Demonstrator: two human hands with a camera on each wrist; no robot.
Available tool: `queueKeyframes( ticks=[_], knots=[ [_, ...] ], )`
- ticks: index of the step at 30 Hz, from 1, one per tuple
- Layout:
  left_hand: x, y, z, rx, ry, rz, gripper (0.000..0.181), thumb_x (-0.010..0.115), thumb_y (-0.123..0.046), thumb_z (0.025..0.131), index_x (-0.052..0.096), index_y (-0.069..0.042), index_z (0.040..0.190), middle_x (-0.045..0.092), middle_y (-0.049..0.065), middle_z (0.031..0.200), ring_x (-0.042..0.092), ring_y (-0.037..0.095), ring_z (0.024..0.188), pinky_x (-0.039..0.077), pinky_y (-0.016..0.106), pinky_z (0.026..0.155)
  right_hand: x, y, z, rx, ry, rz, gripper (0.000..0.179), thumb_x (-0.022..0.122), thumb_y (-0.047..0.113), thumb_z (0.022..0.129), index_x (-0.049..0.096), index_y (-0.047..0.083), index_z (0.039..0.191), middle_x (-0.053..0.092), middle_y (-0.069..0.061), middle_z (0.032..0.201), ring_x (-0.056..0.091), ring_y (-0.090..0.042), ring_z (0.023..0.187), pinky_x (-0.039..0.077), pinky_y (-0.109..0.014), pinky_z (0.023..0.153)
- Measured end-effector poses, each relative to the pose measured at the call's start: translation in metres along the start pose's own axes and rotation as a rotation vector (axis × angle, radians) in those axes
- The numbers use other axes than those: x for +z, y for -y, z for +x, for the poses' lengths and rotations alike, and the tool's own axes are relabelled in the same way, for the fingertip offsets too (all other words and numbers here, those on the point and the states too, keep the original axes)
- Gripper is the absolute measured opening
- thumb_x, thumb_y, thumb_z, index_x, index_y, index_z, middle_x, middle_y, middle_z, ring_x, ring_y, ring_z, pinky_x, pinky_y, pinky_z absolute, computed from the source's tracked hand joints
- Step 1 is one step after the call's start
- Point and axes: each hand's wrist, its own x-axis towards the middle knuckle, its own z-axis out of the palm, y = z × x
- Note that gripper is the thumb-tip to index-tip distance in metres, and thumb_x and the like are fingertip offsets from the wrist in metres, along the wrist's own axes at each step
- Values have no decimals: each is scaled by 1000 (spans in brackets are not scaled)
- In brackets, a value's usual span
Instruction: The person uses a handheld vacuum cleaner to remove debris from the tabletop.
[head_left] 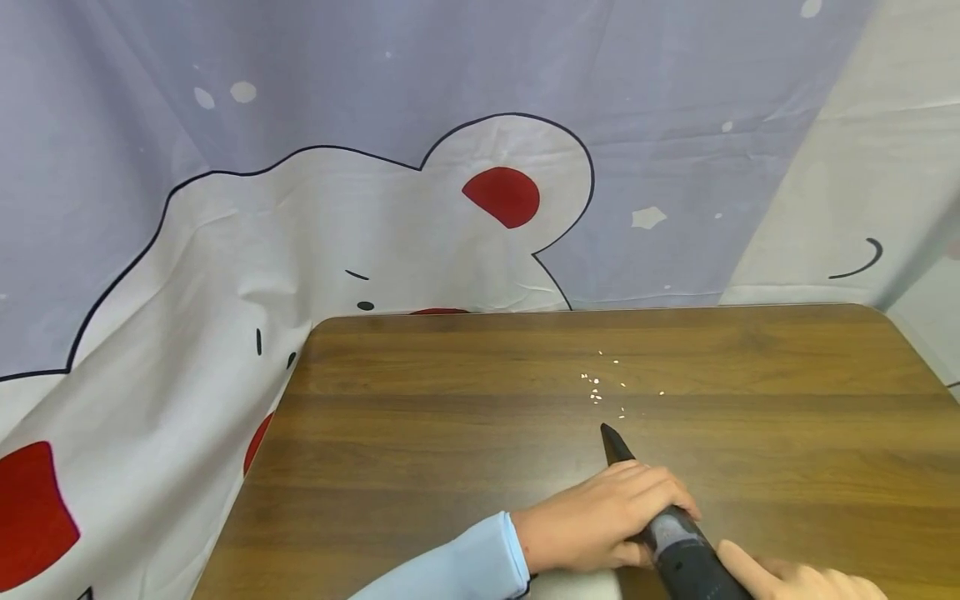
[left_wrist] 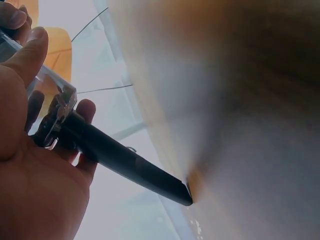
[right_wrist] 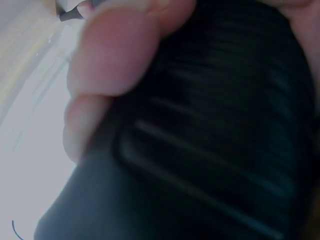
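A black handheld vacuum (head_left: 686, 558) lies low over the wooden table (head_left: 450, 433), its pointed nozzle (head_left: 613, 443) aimed at a scatter of small white crumbs (head_left: 598, 388) just beyond the tip. My left hand (head_left: 600, 517), in a light blue sleeve, curls over the front of the vacuum behind the nozzle. My right hand (head_left: 802, 579) grips the body at the bottom edge. In the left wrist view the left hand (left_wrist: 30, 190) holds the nozzle (left_wrist: 135, 167) where it meets a clear section. In the right wrist view, fingers (right_wrist: 120, 55) wrap the ribbed black vacuum body (right_wrist: 210, 140).
A cloth backdrop (head_left: 375, 208) with a cartoon bear print hangs behind and to the left of the table. The table's left edge (head_left: 262, 467) and far edge are close to the cloth. A pale flat object (head_left: 577, 585) lies under my left wrist.
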Motion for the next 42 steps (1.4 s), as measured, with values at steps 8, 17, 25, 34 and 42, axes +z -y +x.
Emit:
queueKeyframes(
  ticks=[8, 17, 25, 34, 42],
  knots=[
    [2, 10, 14, 22, 10, -15, 67, 78, -35, 76, 45, -21, 133, 44, -14, 135, 31, -2, 129, 18, 18, 112, -6, -8, 4, 6, 32, 38, 64, 54, 84, 67, 47, 34, 106, 40, 11, 60, 37, -12, 45, 30, -30, 41],
    [4, 20, 23, 29, 10, -42, 67, 76, -41, 76, 45, -21, 132, 45, -13, 133, 31, -2, 128, 17, 17, 112, -13, -18, 9, -50, 5, 79, 68, 60, 81, 63, 47, 31, 107, 41, 11, 61, 37, -10, 47, 31, -30, 40],
    [2, 23, 21, 10, -1, -36, 65, 77, -36, 77, 45, -21, 132, 45, -12, 134, 31, -2, 129, 16, 17, 112, -22, -20, 12, -144, -55, 92, 71, 63, 78, 66, 48, 27, 114, 40, 13, 61, 36, -6, 47, 29, -30, 39],
    [-3, 27, 17, -26, -19, -31, 66, 78, -34, 76, 45, -22, 132, 46, -13, 133, 32, -2, 127, 17, 19, 112, -28, -19, 18, -252, -187, 66, 74, 66, 78, 61, 50, 27, 112, 38, 18, 62, 34, 0, 49, 28, -27, 39],
    [-7, 31, 16, -38, -34, -33, 67, 79, -30, 75, 45, -22, 132, 47, -13, 131, 34, -2, 126, 17, 19, 112, -36, -21, 28, -269, -127, 86, 66, 71, 69, 63, 51, 26, 109, 40, 19, 62, 36, -1, 48, 30, -28, 39]
  ],
)
